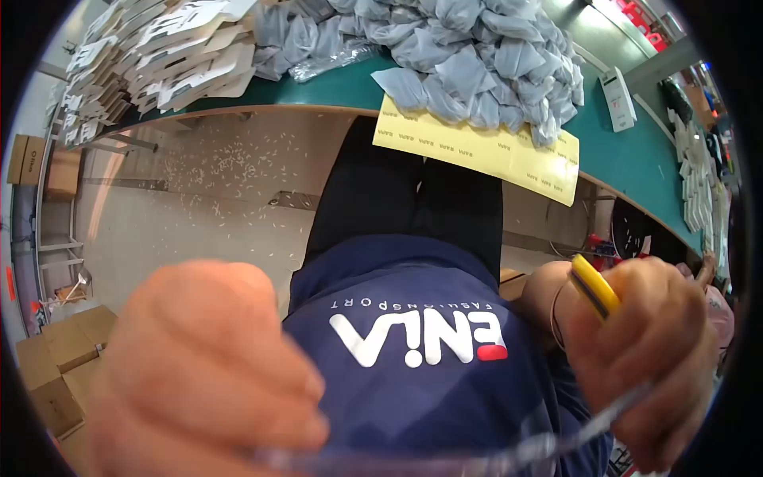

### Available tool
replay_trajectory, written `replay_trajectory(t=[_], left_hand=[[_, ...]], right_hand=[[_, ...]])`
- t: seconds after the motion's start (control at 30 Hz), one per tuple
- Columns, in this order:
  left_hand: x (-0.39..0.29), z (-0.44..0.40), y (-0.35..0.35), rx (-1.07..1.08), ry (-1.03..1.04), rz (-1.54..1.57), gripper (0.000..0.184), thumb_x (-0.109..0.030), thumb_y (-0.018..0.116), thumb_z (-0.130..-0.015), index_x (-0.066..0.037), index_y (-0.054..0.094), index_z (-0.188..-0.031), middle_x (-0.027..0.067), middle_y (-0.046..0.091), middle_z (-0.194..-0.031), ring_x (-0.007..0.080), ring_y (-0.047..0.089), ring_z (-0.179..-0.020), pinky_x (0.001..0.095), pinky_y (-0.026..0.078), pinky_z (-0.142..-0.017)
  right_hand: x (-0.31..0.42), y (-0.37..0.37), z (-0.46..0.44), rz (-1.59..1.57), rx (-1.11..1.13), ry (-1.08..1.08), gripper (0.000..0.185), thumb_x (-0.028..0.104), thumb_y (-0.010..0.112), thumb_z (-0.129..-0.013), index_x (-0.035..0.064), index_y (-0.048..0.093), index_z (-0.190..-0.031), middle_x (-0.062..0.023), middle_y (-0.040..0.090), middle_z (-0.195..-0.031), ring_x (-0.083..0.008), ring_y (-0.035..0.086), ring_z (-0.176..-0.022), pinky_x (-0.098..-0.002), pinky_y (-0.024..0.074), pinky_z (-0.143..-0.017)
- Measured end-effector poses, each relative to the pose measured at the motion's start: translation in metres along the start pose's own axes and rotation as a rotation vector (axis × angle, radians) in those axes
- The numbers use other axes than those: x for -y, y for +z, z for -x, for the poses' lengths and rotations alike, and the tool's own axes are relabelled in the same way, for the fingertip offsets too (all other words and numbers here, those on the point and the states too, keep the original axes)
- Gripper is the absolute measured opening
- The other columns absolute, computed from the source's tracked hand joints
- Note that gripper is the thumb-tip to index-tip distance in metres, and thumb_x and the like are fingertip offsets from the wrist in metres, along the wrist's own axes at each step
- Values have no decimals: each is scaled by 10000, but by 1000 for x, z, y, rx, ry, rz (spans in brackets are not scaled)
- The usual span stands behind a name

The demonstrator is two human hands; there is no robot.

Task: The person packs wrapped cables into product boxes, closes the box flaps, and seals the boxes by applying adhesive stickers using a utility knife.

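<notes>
My left hand (pixel 207 366) is large and blurred close to the camera, curled into a fist; what its fingers hold is hidden. On the other side, my right hand (pixel 652 342) is closed around a slim yellow tool (pixel 594 288) with a dark stripe, its kind unclear. A thin translucent strip (pixel 548 445) runs from below my right fingers toward the bottom of my left fist, blurred along its length. Both hands are raised in front of my dark blue shirt (pixel 421 397), apart from the table.
On the green table (pixel 636 171) lie a heap of grey wrapped pieces (pixel 477 56), a yellow printed sheet (pixel 477 155) over the edge, stacked flat cartons (pixel 175 56) and a white box (pixel 617 99). Cardboard boxes (pixel 63 358) stand at left; white scraps (pixel 222 171) litter the floor.
</notes>
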State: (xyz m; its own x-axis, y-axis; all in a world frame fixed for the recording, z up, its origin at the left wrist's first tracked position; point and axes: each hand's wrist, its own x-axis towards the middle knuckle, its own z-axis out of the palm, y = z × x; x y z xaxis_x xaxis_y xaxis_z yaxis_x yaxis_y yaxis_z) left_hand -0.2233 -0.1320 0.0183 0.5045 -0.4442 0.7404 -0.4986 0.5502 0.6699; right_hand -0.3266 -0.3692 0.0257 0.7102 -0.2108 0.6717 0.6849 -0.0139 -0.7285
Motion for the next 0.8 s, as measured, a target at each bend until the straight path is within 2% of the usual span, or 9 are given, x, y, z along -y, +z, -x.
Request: replay_trajectory(t=[0.6, 0.67, 0.77, 0.8], left_hand=[[12, 21, -2, -59, 81, -86, 98, -185, 669, -886, -91, 640, -890, 36, 635, -792, 138, 583, -616, 211, 451, -499], [30, 2, -1, -64, 126, -116, 106, -183, 674, -880, -83, 643, -869, 38, 631, -787, 137, 581, -614, 209, 447, -497], [39, -43, -17, -57, 296, -275, 120, -180, 682, -871, -70, 647, -837, 40, 625, -781, 136, 577, -612, 206, 440, -494], [61, -47, -18, -131, 135, -431, 111, -168, 643, -877, -61, 656, -906, 77, 621, -835, 186, 565, -645, 263, 470, -564]], right_hand=[[8, -14, 15, 315, -250, 292, 75, 77, 673, -826, 53, 641, -763, -104, 648, -769, -158, 517, -564, -240, 415, -523], [2, -13, 12, 339, -259, 290, 80, 67, 672, -821, 44, 640, -751, -111, 647, -766, -163, 519, -559, -243, 418, -526], [6, -36, 19, 284, -223, 171, 89, 52, 670, -813, 30, 639, -733, -120, 645, -762, -172, 523, -552, -247, 422, -530], [7, -37, 22, 254, -203, 123, 91, 48, 669, -811, 25, 638, -727, -123, 644, -761, -175, 525, -549, -248, 424, -532]])
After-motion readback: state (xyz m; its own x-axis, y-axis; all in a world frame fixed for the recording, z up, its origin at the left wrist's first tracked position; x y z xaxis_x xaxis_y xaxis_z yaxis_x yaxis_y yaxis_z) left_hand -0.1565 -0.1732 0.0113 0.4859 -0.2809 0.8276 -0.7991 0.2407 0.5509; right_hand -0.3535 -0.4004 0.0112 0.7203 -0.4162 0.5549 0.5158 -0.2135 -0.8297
